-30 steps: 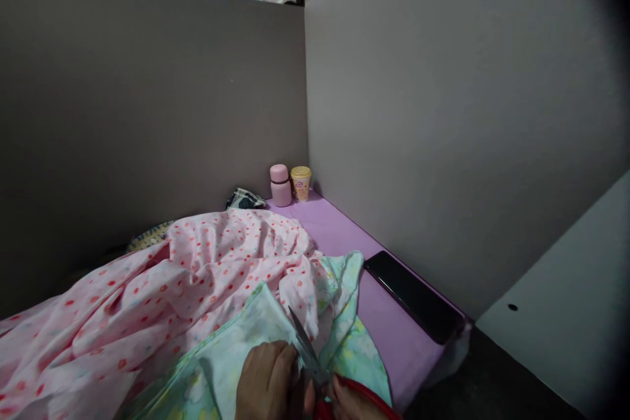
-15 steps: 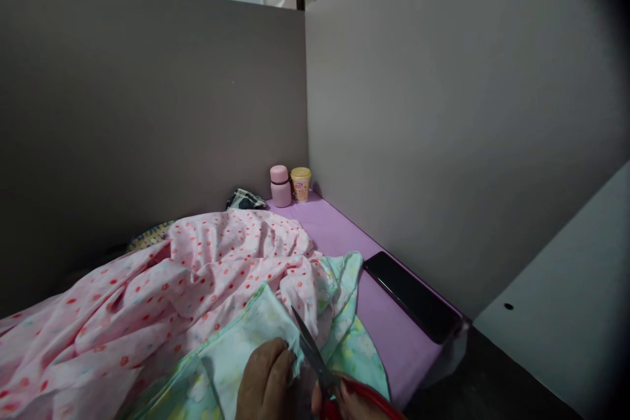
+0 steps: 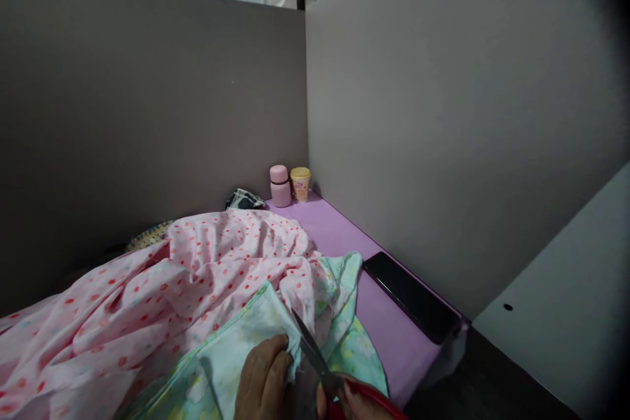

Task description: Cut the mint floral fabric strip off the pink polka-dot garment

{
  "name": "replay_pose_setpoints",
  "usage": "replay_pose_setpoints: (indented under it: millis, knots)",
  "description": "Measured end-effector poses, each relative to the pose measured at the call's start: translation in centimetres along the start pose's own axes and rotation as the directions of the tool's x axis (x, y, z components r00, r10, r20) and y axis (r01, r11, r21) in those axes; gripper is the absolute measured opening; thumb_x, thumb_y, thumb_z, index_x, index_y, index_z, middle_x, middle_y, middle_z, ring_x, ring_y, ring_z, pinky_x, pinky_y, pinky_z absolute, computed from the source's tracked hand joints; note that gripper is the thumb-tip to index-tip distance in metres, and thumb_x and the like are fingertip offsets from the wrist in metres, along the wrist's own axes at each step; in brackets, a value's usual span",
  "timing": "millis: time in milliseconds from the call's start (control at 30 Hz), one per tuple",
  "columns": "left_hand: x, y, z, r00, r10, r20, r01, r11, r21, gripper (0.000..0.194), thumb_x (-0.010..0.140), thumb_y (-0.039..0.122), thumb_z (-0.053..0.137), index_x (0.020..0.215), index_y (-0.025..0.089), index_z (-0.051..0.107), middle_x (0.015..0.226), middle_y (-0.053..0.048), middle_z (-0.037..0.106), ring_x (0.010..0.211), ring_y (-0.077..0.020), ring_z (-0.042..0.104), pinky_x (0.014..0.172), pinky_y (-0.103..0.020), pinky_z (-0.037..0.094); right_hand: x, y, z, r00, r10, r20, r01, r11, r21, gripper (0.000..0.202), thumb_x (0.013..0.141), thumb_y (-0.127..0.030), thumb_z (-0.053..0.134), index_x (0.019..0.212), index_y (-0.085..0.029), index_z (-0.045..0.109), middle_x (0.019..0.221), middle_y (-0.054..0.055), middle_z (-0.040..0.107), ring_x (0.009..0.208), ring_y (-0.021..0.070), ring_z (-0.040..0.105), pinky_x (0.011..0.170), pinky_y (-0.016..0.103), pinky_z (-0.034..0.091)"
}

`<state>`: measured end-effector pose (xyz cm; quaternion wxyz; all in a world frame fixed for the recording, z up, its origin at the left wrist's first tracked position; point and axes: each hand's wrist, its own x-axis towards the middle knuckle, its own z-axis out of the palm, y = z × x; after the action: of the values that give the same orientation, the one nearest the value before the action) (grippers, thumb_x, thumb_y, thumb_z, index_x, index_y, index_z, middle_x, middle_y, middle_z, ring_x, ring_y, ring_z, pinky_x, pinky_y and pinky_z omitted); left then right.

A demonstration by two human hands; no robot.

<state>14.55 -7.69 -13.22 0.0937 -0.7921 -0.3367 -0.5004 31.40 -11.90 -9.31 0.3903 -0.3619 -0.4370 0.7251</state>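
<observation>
Red-handled scissors (image 3: 314,353) are gripped in my right hand (image 3: 361,403) at the bottom of the view, their dark blades pointing up and to the left. Beside them, my left hand (image 3: 266,377) has its fingers curled onto a pale green floral cloth (image 3: 256,335), at a frayed edge close to the blades. Whether the blades touch the fabric I cannot tell. More green floral cloth lies under and to the right of the scissors. A pink cloth with red dots (image 3: 197,289) spreads in folds beyond and to the left.
A black phone (image 3: 413,295) lies on the purple table cover (image 3: 339,230) near the right edge. In the far corner stand a pink flask (image 3: 280,186) and a yellow-lidded cup (image 3: 300,184). Grey partitions (image 3: 157,92) rise behind and to the right.
Almost nothing differs. My left hand has shifted very slightly to the left, and the scissors have moved a touch, still held in my right hand.
</observation>
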Motion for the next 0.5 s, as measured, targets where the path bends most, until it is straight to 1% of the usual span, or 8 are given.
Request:
replay_pose_setpoints:
  millis: [100, 233, 333, 400, 500]
  knots:
    - [0.1, 0.1, 0.0, 1.000, -0.009, -0.024, 0.009, 1.000, 0.017, 0.013, 0.085, 0.015, 0.046, 0.094, 0.015, 0.054, 0.098, -0.012, 0.060, 0.093, -0.0191, 0.058, 0.078, -0.031, 0.049, 0.0, -0.3, 0.0, 1.000, 0.002, 0.008, -0.002, 1.000, 0.010, 0.051, 0.079, -0.061, 0.050, 0.063, -0.013, 0.057, 0.058, -0.002, 0.044, 0.052, 0.0050, 0.038, 0.051, 0.015, 0.034]
    - [0.1, 0.3, 0.0, 1.000, -0.019, -0.016, 0.019, 1.000, 0.020, 0.016, 0.081, 0.020, 0.053, 0.096, 0.013, 0.053, 0.101, -0.014, 0.058, 0.094, -0.0214, 0.057, 0.077, -0.034, 0.049, 0.0, -0.7, 0.3, 1.000, 0.005, 0.023, -0.006, 0.999, 0.043, 0.051, 0.080, -0.059, 0.050, 0.058, -0.013, 0.055, 0.054, -0.003, 0.042, 0.049, 0.0042, 0.037, 0.047, 0.013, 0.031]
    - [0.0, 0.4, 0.1, 0.999, -0.035, -0.034, 0.035, 0.999, 0.015, 0.013, 0.085, 0.018, 0.048, 0.096, 0.015, 0.053, 0.100, -0.013, 0.060, 0.094, -0.0204, 0.058, 0.078, -0.034, 0.049, 0.1, -1.0, 0.5, 0.999, 0.011, 0.030, -0.013, 0.997, 0.082, 0.050, 0.080, -0.059, 0.051, 0.058, -0.014, 0.054, 0.053, -0.003, 0.043, 0.047, 0.0038, 0.037, 0.044, 0.012, 0.029]
    - [0.0, 0.5, 0.1, 0.998, -0.038, -0.048, 0.039, 0.999, 0.011, 0.011, 0.086, 0.018, 0.047, 0.094, 0.014, 0.053, 0.098, -0.013, 0.060, 0.094, -0.0200, 0.058, 0.078, -0.034, 0.049, 0.1, -1.3, 0.6, 1.000, 0.013, 0.029, -0.016, 0.994, 0.111, 0.048, 0.081, -0.057, 0.052, 0.059, -0.014, 0.054, 0.054, -0.002, 0.044, 0.049, 0.0044, 0.040, 0.044, 0.012, 0.031]
    - [-0.1, 0.7, 0.3, 0.997, -0.039, -0.066, 0.040, 0.999, 0.007, 0.012, 0.082, 0.019, 0.055, 0.093, 0.013, 0.054, 0.097, -0.012, 0.059, 0.091, -0.0198, 0.058, 0.076, -0.032, 0.050, 0.0, -1.7, 0.8, 1.000, 0.013, 0.019, -0.016, 0.988, 0.151, 0.044, 0.085, -0.051, 0.048, 0.064, -0.013, 0.056, 0.059, -0.002, 0.048, 0.053, 0.0058, 0.047, 0.049, 0.015, 0.038]
